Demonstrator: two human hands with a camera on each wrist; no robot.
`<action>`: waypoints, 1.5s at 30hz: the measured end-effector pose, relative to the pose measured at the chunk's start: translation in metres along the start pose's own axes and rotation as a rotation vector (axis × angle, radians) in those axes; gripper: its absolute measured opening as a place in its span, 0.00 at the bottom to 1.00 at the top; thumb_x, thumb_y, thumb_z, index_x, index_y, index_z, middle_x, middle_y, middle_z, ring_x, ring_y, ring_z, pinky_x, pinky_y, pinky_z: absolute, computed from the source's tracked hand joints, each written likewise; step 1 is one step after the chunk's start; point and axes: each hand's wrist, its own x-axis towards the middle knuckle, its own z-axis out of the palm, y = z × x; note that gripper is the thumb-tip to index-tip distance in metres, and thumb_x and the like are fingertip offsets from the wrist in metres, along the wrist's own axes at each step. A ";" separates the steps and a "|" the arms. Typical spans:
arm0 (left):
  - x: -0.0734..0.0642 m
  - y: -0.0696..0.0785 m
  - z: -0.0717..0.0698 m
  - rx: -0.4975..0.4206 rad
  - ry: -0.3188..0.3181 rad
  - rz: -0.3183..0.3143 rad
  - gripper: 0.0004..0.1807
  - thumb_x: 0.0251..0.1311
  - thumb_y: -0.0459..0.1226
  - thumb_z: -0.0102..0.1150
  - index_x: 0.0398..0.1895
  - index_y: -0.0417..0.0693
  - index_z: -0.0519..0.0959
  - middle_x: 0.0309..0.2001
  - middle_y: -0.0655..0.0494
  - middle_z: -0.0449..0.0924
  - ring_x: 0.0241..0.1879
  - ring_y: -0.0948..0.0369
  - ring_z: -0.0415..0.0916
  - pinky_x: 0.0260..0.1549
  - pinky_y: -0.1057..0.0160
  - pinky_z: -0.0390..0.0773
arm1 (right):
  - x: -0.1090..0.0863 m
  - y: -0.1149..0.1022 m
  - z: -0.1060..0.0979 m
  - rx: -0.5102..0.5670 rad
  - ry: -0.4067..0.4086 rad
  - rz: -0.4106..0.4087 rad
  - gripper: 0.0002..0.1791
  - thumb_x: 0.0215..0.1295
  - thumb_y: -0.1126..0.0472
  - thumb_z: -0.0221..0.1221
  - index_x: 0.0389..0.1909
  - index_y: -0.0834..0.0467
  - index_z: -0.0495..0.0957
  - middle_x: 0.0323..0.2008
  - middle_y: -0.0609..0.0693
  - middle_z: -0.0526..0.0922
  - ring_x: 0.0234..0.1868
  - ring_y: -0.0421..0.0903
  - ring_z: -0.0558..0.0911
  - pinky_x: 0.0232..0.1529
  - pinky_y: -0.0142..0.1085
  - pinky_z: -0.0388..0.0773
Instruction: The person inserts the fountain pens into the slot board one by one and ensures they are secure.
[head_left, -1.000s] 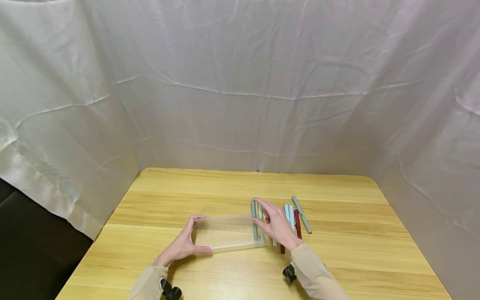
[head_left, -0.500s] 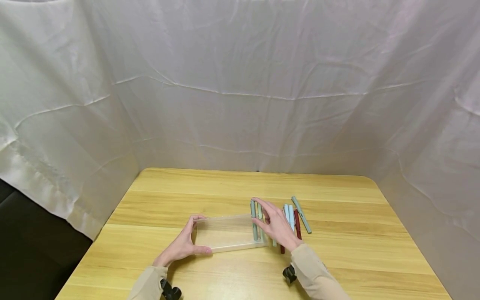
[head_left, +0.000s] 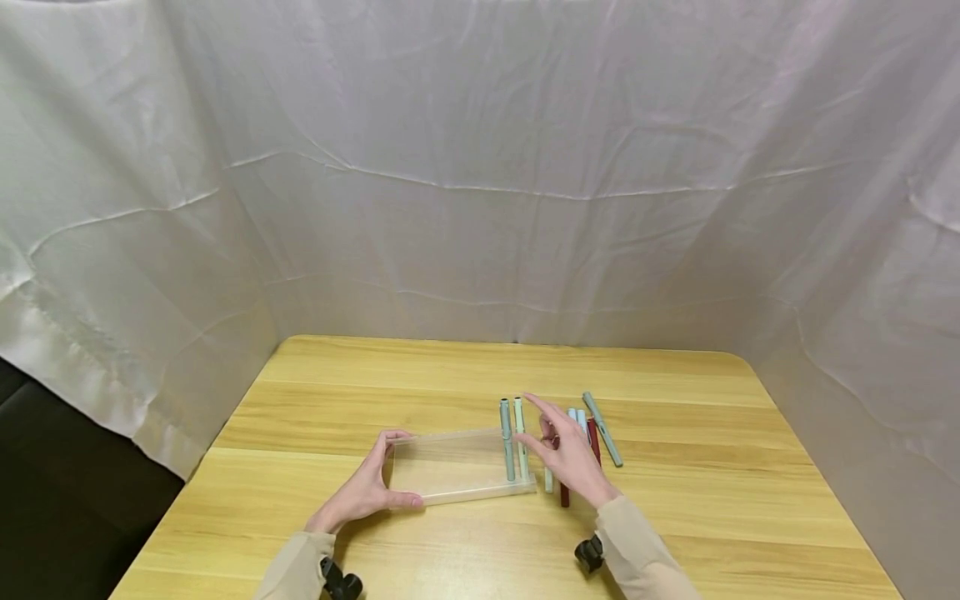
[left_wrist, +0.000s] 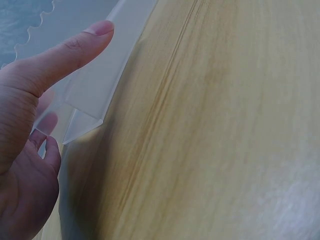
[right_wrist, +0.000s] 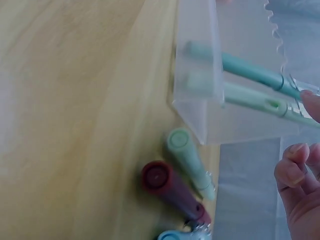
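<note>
Head view shows your right hand (head_left: 566,458) shifted slightly toward 3 o'clock since half a second ago; its fingers, which had spanned two pens, are now parted, loosely bent and holding nothing, though whether the thumb touches a pen cannot be told. That shift uncovers the pale green pen (head_left: 519,415), lying beside the teal pen (head_left: 507,454) across the 3 o'clock end of the translucent pen tray (head_left: 450,464). Both have lower ends behind the tray's front lip and upper ends past its scalloped back edge. Your left hand (head_left: 367,487) stays gripping the tray's 9 o'clock end, thumb over the lip. Around your right hand on the tabletop (head_left: 420,375), the light blue pens (head_left: 581,419) lie at 1 o'clock, the grey-green pen (head_left: 603,429) and a red pen (head_left: 593,435) at 2, the dark red pen (head_left: 565,497) at 6, and the mint pen (head_left: 548,482) between 7 and 8.
</note>
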 end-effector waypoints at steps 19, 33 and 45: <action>0.000 0.000 0.000 0.002 0.000 0.005 0.54 0.40 0.43 0.83 0.68 0.44 0.58 0.70 0.39 0.61 0.75 0.37 0.54 0.76 0.31 0.46 | -0.016 0.038 -0.029 0.177 0.149 0.243 0.30 0.66 0.63 0.65 0.68 0.58 0.70 0.33 0.53 0.75 0.26 0.33 0.70 0.26 0.23 0.72; 0.000 0.000 0.001 0.003 0.000 -0.005 0.54 0.40 0.42 0.83 0.68 0.45 0.58 0.70 0.39 0.61 0.75 0.36 0.53 0.76 0.31 0.46 | -0.023 0.060 -0.047 0.147 0.154 0.295 0.31 0.66 0.68 0.64 0.68 0.64 0.68 0.36 0.57 0.75 0.25 0.33 0.75 0.23 0.24 0.74; 0.000 0.001 0.000 0.010 -0.001 -0.015 0.54 0.39 0.43 0.83 0.68 0.44 0.57 0.71 0.38 0.61 0.75 0.36 0.53 0.76 0.32 0.46 | -0.023 0.070 -0.061 0.073 0.114 0.428 0.33 0.68 0.67 0.62 0.72 0.61 0.64 0.41 0.60 0.77 0.30 0.35 0.78 0.30 0.24 0.80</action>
